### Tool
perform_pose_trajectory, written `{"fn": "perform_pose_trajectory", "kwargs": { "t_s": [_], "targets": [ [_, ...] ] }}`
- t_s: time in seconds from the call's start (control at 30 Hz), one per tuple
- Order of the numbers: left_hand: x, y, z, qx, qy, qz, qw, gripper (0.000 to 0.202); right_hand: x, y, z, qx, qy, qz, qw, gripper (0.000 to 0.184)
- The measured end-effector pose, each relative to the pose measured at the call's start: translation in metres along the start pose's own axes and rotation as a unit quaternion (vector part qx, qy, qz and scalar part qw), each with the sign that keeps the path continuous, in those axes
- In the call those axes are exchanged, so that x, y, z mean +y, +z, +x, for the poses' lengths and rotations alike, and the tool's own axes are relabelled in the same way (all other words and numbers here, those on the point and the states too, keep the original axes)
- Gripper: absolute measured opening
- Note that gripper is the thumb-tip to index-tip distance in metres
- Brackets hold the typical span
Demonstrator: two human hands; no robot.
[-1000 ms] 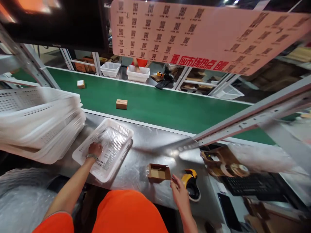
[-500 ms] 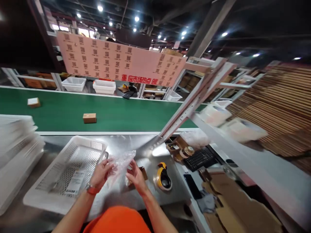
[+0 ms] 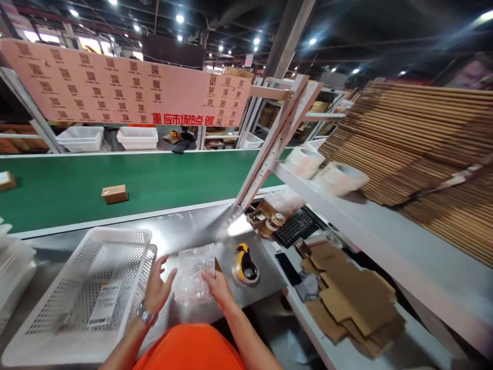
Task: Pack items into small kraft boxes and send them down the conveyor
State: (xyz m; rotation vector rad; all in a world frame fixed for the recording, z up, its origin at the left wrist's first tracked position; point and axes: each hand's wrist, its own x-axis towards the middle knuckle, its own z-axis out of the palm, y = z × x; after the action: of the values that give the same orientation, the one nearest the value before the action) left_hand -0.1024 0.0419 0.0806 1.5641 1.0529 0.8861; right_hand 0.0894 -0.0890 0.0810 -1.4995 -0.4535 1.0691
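Observation:
A sheet of clear bubble wrap (image 3: 190, 275) lies spread on the metal table in front of me. My right hand (image 3: 220, 290) pinches its right edge, thumb on top. Just left of the sheet, my left hand (image 3: 157, 288) is open, thumb and fingers apart, with nothing in it. Part of a small brown cardboard box (image 3: 217, 265) shows behind the sheet's right edge; the rest is covered. To the right stands a yellow and black tape dispenser (image 3: 246, 264). A white plastic basket (image 3: 133, 314) on the left holds a printed label slip (image 3: 105, 303).
Beyond the table runs a green conveyor belt (image 3: 185, 174) carrying a small carton (image 3: 114, 193). Flattened cardboard (image 3: 346, 293), a phone (image 3: 288, 269) and a keyboard (image 3: 296, 226) lie at the right. A metal post (image 3: 273, 144) and a shelf with tape rolls (image 3: 341, 178) rise there.
My view has turned to the right. The bubble wrap, held up between both hands before, now lies flatter over the small box. My left hand has let go of it.

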Motion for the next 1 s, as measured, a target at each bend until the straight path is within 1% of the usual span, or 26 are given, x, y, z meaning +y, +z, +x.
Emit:
{"fn": "perform_pose_trajectory", "kwargs": {
  "t_s": [0.03, 0.07, 0.13, 0.2, 0.27, 0.3, 0.4, 0.43, 0.5, 0.53, 0.6, 0.7, 0.77, 0.8, 0.87, 0.93, 0.97, 1.0],
  "targets": [
    [0.001, 0.002, -0.007, -0.022, 0.075, 0.045, 0.996, 0.06, -0.001, 0.001, 0.0, 0.019, 0.002, 0.023, 1.0, 0.071],
    [0.003, 0.005, -0.014, -0.059, 0.146, 0.082, 0.984, 0.055, -0.002, 0.002, 0.0, 0.027, 0.007, 0.046, 0.999, 0.072],
    [0.006, 0.011, -0.024, -0.127, 0.255, 0.13, 0.95, 0.052, -0.006, 0.005, -0.001, 0.009, 0.021, 0.069, 0.997, 0.072],
    [0.008, 0.018, -0.028, -0.148, 0.318, 0.168, 0.921, 0.041, -0.01, 0.006, -0.005, -0.025, 0.044, 0.075, 0.996, 0.07],
    [0.009, 0.024, -0.026, -0.145, 0.345, 0.192, 0.907, 0.027, -0.015, 0.007, -0.008, -0.043, 0.073, 0.09, 0.992, 0.067],
    [0.008, 0.027, -0.025, -0.148, 0.348, 0.196, 0.905, 0.026, -0.016, 0.006, -0.009, -0.041, 0.084, 0.098, 0.991, 0.066],
    [0.008, 0.032, -0.024, -0.172, 0.343, 0.19, 0.903, 0.042, -0.018, 0.005, -0.009, -0.02, 0.108, 0.112, 0.988, 0.061],
    [0.009, 0.034, -0.024, -0.179, 0.337, 0.191, 0.904, 0.04, -0.017, 0.005, -0.009, -0.016, 0.117, 0.116, 0.986, 0.059],
    [0.011, 0.037, -0.026, -0.183, 0.32, 0.195, 0.909, 0.021, -0.013, 0.007, -0.007, -0.016, 0.132, 0.132, 0.982, 0.057],
    [0.012, 0.038, -0.027, -0.185, 0.308, 0.195, 0.913, 0.019, -0.011, 0.009, -0.006, -0.019, 0.136, 0.144, 0.98, 0.057],
    [0.015, 0.039, -0.028, -0.195, 0.284, 0.182, 0.921, 0.023, -0.007, 0.012, -0.004, -0.025, 0.132, 0.167, 0.977, 0.057],
    [0.018, 0.038, -0.029, -0.217, 0.253, 0.151, 0.931, 0.016, -0.004, 0.011, -0.003, -0.025, 0.131, 0.193, 0.972, 0.058],
    [0.016, 0.036, -0.029, -0.204, 0.226, 0.137, 0.943, 0.022, -0.004, 0.008, -0.006, -0.038, 0.14, 0.205, 0.968, 0.058],
    [0.015, 0.036, -0.029, -0.191, 0.207, 0.131, 0.951, 0.022, -0.004, 0.006, -0.008, -0.056, 0.135, 0.205, 0.968, 0.058],
    [0.013, 0.036, -0.027, -0.161, 0.161, 0.118, 0.966, 0.023, -0.006, 0.005, -0.012, -0.115, 0.088, 0.183, 0.973, 0.057],
    [0.011, 0.035, -0.025, -0.141, 0.113, 0.107, 0.978, 0.031, -0.006, 0.008, -0.017, -0.166, 0.013, 0.132, 0.977, 0.063],
    [0.011, 0.035, -0.025, -0.134, 0.092, 0.105, 0.981, 0.033, -0.006, 0.011, -0.018, -0.174, -0.015, 0.103, 0.979, 0.068],
    [0.01, 0.035, -0.024, -0.128, 0.074, 0.103, 0.984, 0.033, -0.005, 0.014, -0.019, -0.167, -0.033, 0.076, 0.983, 0.07]
  ]
}}
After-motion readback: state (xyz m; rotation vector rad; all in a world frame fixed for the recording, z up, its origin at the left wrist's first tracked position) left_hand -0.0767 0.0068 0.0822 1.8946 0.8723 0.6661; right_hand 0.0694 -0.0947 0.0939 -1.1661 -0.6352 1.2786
